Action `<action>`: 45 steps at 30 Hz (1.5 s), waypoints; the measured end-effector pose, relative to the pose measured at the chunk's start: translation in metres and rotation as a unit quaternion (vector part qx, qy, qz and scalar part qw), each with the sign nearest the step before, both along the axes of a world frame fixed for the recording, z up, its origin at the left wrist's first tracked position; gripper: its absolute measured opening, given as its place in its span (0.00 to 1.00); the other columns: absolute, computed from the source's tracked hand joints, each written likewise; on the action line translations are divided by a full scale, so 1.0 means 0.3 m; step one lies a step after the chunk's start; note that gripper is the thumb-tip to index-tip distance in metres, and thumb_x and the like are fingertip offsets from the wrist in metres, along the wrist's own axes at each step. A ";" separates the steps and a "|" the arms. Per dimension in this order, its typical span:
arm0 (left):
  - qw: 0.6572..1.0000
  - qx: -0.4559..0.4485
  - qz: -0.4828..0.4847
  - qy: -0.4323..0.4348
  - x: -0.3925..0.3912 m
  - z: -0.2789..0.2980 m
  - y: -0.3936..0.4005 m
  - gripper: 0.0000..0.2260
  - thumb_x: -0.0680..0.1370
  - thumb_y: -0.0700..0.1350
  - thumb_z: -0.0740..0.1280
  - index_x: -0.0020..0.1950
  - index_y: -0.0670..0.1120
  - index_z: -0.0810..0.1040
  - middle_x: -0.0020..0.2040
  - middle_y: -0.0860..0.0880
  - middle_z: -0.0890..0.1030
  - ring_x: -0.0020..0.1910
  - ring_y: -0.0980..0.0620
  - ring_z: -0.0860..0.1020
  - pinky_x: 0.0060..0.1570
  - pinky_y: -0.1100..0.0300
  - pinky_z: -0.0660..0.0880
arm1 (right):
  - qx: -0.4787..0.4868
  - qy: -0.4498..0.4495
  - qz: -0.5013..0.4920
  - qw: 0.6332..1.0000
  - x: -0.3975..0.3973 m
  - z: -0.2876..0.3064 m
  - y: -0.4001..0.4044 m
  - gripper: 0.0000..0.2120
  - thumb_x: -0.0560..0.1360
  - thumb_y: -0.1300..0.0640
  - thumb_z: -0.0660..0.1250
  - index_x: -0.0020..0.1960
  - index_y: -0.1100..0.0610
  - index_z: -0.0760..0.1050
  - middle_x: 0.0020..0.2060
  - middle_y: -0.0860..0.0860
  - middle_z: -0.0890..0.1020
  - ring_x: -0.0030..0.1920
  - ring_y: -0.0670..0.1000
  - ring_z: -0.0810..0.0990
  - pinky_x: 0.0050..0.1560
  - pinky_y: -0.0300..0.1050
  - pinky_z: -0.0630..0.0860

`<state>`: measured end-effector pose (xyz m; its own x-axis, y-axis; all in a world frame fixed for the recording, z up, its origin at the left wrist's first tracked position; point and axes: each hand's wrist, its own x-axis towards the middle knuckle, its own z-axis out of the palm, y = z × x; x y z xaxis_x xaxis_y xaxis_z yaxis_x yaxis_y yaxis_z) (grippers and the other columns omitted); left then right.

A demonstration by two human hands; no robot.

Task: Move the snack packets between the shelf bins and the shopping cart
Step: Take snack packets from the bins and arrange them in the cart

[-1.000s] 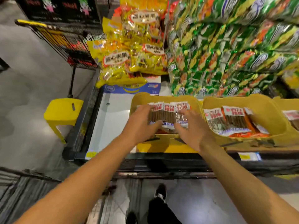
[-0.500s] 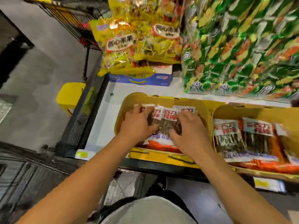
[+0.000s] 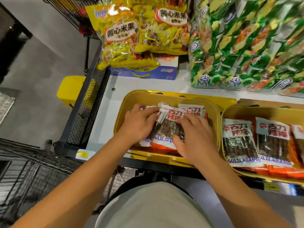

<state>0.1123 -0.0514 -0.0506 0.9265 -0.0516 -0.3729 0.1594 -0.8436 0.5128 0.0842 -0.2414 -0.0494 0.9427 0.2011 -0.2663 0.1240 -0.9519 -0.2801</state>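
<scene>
A bundle of snack packets [image 3: 171,124], clear with red-and-white labels and dark sticks inside, lies fanned in the left yellow shelf bin [image 3: 120,112]. My left hand [image 3: 138,127] holds the bundle's left side, fingers spread over the top packets. Over the right side curl the fingers of my right hand [image 3: 195,139], thumb near the lower edge. The hands hide the packets' bottoms. A second yellow bin [image 3: 230,111] to the right holds more of the same packets [image 3: 240,140]. The black wire shopping cart [image 3: 24,171] is at the lower left.
Big yellow candy bags [image 3: 130,38] sit on a blue box [image 3: 148,71] behind the bins, with green snack bags [image 3: 246,46] stacked at right. A black mesh shelf end [image 3: 85,116] and a yellow stool [image 3: 70,89] stand to the left on the grey floor.
Both hands have brought the bundle of packets down from above the bin's rim into the left bin. The view has dropped closer to the shelf.
</scene>
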 end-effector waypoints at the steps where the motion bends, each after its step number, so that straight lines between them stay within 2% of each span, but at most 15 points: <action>1: 1.000 -0.004 -0.008 -0.005 0.004 0.001 0.009 0.21 0.82 0.46 0.62 0.76 0.57 0.67 0.72 0.45 0.65 0.73 0.43 0.64 0.70 0.54 0.58 | -0.006 -0.002 -0.010 1.000 -0.002 0.001 0.001 0.28 0.78 0.43 0.63 0.76 0.52 0.66 0.75 0.50 0.65 0.75 0.55 0.58 0.75 0.52 0.57; 6: 0.993 -0.067 0.099 0.023 0.028 0.023 0.030 0.38 0.71 0.44 0.78 0.76 0.49 0.62 0.70 0.45 0.70 0.66 0.45 0.73 0.62 0.55 0.70 | -0.035 0.015 -0.082 0.996 0.002 -0.005 0.019 0.35 0.78 0.38 0.61 0.79 0.53 0.57 0.79 0.53 0.55 0.78 0.58 0.51 0.78 0.55 0.54; 9: 0.982 -0.124 0.138 0.027 0.030 0.023 0.038 0.31 0.69 0.44 0.80 0.67 0.48 0.70 0.61 0.48 0.80 0.58 0.47 0.79 0.56 0.55 0.75 | -0.035 0.013 -0.130 0.991 0.003 -0.006 0.033 0.39 0.77 0.36 0.61 0.80 0.55 0.54 0.80 0.55 0.53 0.77 0.59 0.52 0.78 0.55 0.54; 12: 0.974 -0.184 0.134 0.013 0.016 0.032 0.030 0.22 0.74 0.41 0.76 0.64 0.49 0.72 0.57 0.51 0.81 0.54 0.52 0.80 0.52 0.58 0.75 | -0.036 0.029 -0.169 0.984 0.006 -0.012 0.053 0.41 0.77 0.35 0.61 0.80 0.54 0.51 0.80 0.54 0.50 0.77 0.59 0.52 0.77 0.54 0.54; 16: 0.959 -0.265 0.105 0.002 0.011 0.054 0.050 0.20 0.77 0.37 0.72 0.63 0.53 0.71 0.57 0.52 0.81 0.55 0.55 0.80 0.57 0.58 0.77 | -0.022 0.009 -0.206 0.978 0.020 -0.019 0.100 0.39 0.75 0.34 0.63 0.79 0.53 0.57 0.78 0.52 0.57 0.75 0.59 0.56 0.76 0.57 0.58; 20: 0.927 -0.338 0.161 0.026 0.010 0.067 0.111 0.16 0.74 0.34 0.73 0.58 0.50 0.79 0.51 0.52 0.85 0.51 0.53 0.84 0.56 0.52 0.80 | 0.023 -0.004 -0.238 0.971 0.036 -0.026 0.145 0.40 0.73 0.40 0.71 0.78 0.53 0.60 0.78 0.53 0.58 0.74 0.60 0.57 0.75 0.56 0.58; 25: 0.900 -0.385 0.203 0.033 0.023 0.061 0.211 0.12 0.75 0.35 0.73 0.53 0.50 0.83 0.49 0.50 0.87 0.50 0.48 0.85 0.57 0.43 0.79 | 0.102 0.012 -0.324 0.940 0.054 -0.002 0.136 0.49 0.70 0.49 0.78 0.80 0.57 0.52 0.75 0.59 0.60 0.74 0.61 0.57 0.74 0.55 0.59; 28: 0.903 -0.388 0.185 0.021 0.014 0.061 0.233 0.14 0.76 0.36 0.72 0.56 0.53 0.82 0.51 0.52 0.86 0.53 0.50 0.84 0.58 0.44 0.79 | 0.206 0.001 -0.386 0.899 0.061 0.003 0.130 0.47 0.68 0.58 0.80 0.77 0.55 0.55 0.66 0.57 0.70 0.67 0.58 0.70 0.67 0.53 0.71; 30: 0.902 -0.395 0.173 0.018 0.008 0.056 0.234 0.14 0.77 0.38 0.71 0.58 0.54 0.81 0.53 0.53 0.86 0.55 0.50 0.83 0.59 0.44 0.78 | 0.278 0.036 -0.404 0.871 0.059 0.005 0.146 0.41 0.68 0.62 0.79 0.74 0.54 0.60 0.59 0.53 0.78 0.57 0.53 0.80 0.57 0.51 0.79; 32: 0.897 -0.406 0.173 0.007 0.011 0.056 0.231 0.14 0.78 0.39 0.70 0.58 0.56 0.80 0.54 0.54 0.85 0.56 0.51 0.83 0.59 0.45 0.78 | 0.307 0.074 -0.385 0.867 0.045 -0.005 0.163 0.29 0.70 0.64 0.77 0.66 0.53 0.68 0.52 0.50 0.83 0.48 0.48 0.83 0.47 0.47 0.81; 34: 0.889 -0.424 0.174 0.001 0.018 0.065 0.224 0.13 0.80 0.39 0.69 0.58 0.57 0.80 0.55 0.54 0.85 0.57 0.52 0.82 0.59 0.46 0.78 | 0.318 0.063 -0.361 0.874 0.022 -0.011 0.183 0.20 0.73 0.64 0.75 0.57 0.48 0.70 0.48 0.46 0.82 0.47 0.44 0.81 0.42 0.41 0.77; 37: 0.886 -0.429 0.175 -0.002 0.021 0.075 0.217 0.13 0.80 0.41 0.67 0.61 0.58 0.78 0.58 0.54 0.84 0.59 0.53 0.81 0.62 0.46 0.77 | 0.362 0.035 -0.338 0.868 -0.006 0.007 0.199 0.20 0.77 0.64 0.69 0.55 0.41 0.68 0.48 0.39 0.79 0.49 0.41 0.79 0.43 0.36 0.73; 39: 0.892 -0.420 0.168 0.004 0.019 0.078 0.215 0.14 0.81 0.43 0.67 0.64 0.57 0.77 0.60 0.54 0.83 0.60 0.52 0.80 0.63 0.45 0.76 | 0.358 0.029 -0.299 0.884 -0.026 0.017 0.191 0.18 0.80 0.61 0.65 0.57 0.38 0.66 0.50 0.36 0.77 0.51 0.37 0.77 0.47 0.35 0.73; 42: 0.898 -0.410 0.156 0.020 0.007 0.076 0.216 0.14 0.81 0.42 0.67 0.64 0.57 0.76 0.59 0.54 0.83 0.59 0.53 0.80 0.62 0.48 0.77 | 0.351 0.050 -0.264 0.897 -0.052 0.015 0.175 0.19 0.83 0.59 0.61 0.65 0.39 0.62 0.52 0.32 0.75 0.52 0.32 0.75 0.46 0.29 0.72; 45: 0.903 -0.401 0.148 0.031 -0.011 0.089 0.211 0.16 0.80 0.39 0.66 0.61 0.59 0.76 0.55 0.56 0.83 0.55 0.56 0.81 0.55 0.55 0.79 | 0.377 0.041 -0.291 0.878 -0.059 0.006 0.167 0.17 0.83 0.57 0.63 0.66 0.41 0.64 0.52 0.35 0.78 0.53 0.36 0.78 0.46 0.31 0.73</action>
